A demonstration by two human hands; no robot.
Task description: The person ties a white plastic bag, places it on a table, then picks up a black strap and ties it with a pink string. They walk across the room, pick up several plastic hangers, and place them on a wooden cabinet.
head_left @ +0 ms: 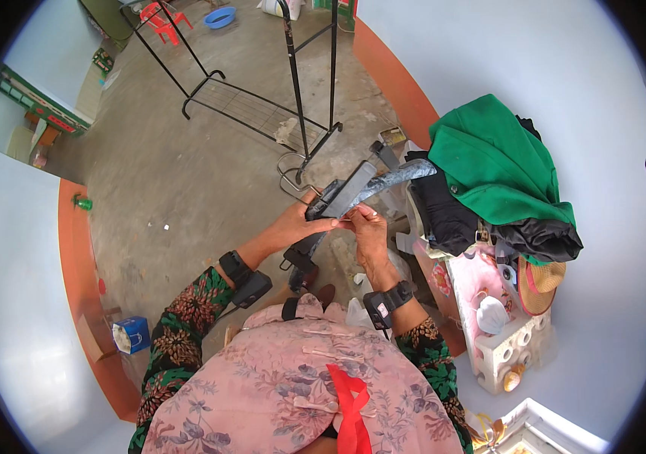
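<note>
Cardboard (93, 337) is standing by the wall at far left, with a blue box (134, 335) sitting beside it. The left hand (293, 225) is gripping a bundle of dark and grey hangers (353, 189) in front of the body, metal hooks (290, 169) sticking out leftward. The right hand (371, 238) is bringing its fingertips together near the left thumb; I can't tell what they're pinching. Further right, a green garment (501, 159) is lying over dark clothes (448, 216), a straw hat (541, 281) resting nearby.

Ahead I see a round blue plastic basin (219, 18) near a red plastic chair (163, 23); rightward, a brown woven hat (541, 281).
</note>
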